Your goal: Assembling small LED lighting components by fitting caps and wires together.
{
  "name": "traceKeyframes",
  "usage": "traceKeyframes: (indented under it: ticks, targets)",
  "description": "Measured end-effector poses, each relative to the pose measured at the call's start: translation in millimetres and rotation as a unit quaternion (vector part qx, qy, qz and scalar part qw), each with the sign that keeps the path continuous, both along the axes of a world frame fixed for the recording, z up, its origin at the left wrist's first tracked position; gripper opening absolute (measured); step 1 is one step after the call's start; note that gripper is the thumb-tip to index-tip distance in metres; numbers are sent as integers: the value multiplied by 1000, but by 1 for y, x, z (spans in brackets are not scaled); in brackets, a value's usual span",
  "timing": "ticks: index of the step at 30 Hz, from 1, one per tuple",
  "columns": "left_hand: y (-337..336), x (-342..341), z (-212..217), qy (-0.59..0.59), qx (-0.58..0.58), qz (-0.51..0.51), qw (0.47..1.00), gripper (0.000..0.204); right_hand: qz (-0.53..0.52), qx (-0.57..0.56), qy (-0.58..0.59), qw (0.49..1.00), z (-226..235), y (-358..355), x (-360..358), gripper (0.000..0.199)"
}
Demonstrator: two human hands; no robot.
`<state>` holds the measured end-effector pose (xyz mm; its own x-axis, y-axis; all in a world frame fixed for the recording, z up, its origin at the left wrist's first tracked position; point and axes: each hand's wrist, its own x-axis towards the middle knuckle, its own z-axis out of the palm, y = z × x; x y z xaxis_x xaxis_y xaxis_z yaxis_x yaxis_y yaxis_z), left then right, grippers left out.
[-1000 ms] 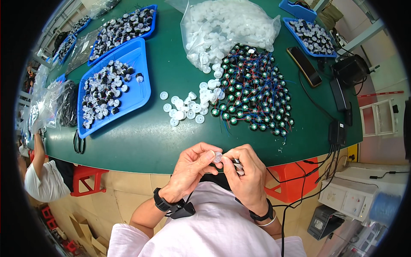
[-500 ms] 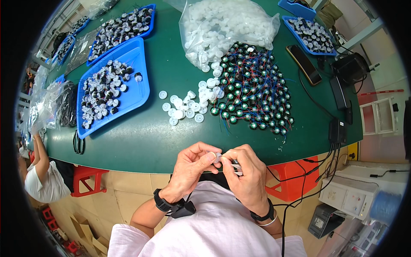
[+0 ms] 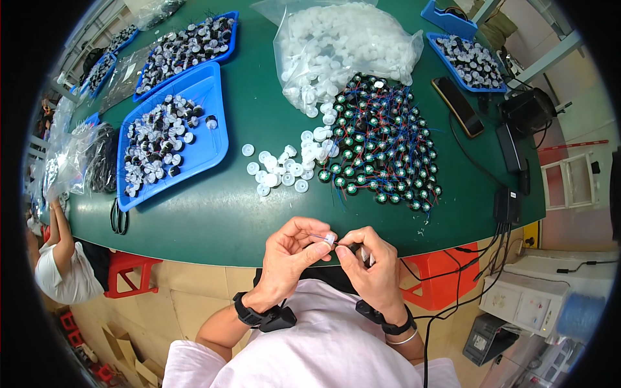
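Note:
Close to the table's near edge, my left hand (image 3: 292, 251) pinches a small translucent white plastic cap (image 3: 330, 238) between thumb and fingertips. Thin dark wire ends seem to stick out of the cap toward my left palm. Just to its right, my right hand (image 3: 374, 262) is closed on a small black round part (image 3: 353, 247), with a thin dark line running from it to the cap. A pale, shiny narrow object (image 3: 367, 260) also shows among the right fingers; its kind is unclear. Loose white caps (image 3: 284, 169) and wired black round parts (image 3: 381, 149) lie beyond my hands.
A clear bag of white caps (image 3: 343, 48) sits at the back. Blue trays (image 3: 210, 152) of capped parts stand left, another blue tray (image 3: 490, 87) far right. A phone (image 3: 457, 107) and cables lie right. At far left is another person's arm (image 3: 60, 229).
The cap and the right fingers have drawn slightly apart, so the black part and thin wire now show between them. My right hand has shifted a little right and down.

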<state>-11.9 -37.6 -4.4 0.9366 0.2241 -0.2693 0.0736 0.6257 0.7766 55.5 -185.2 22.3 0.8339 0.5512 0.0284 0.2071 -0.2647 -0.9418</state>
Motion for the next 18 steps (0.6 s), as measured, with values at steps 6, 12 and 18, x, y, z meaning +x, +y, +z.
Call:
traceKeyframes:
  ticks: [6, 12, 18]
  targets:
    - [-4, -4, -11, -69, 82, 11, 994, 23, -2, -26, -76, 997, -1, 6, -4, 19]
    - [9, -3, 2, -37, 62, -37, 997, 31, 16, 34, -16, 999, 9, 4, 5, 24]
    - [22, 3, 14, -4, 29, -165, 986, 56, 137, 102, 102, 980, -1, -7, 23, 15]
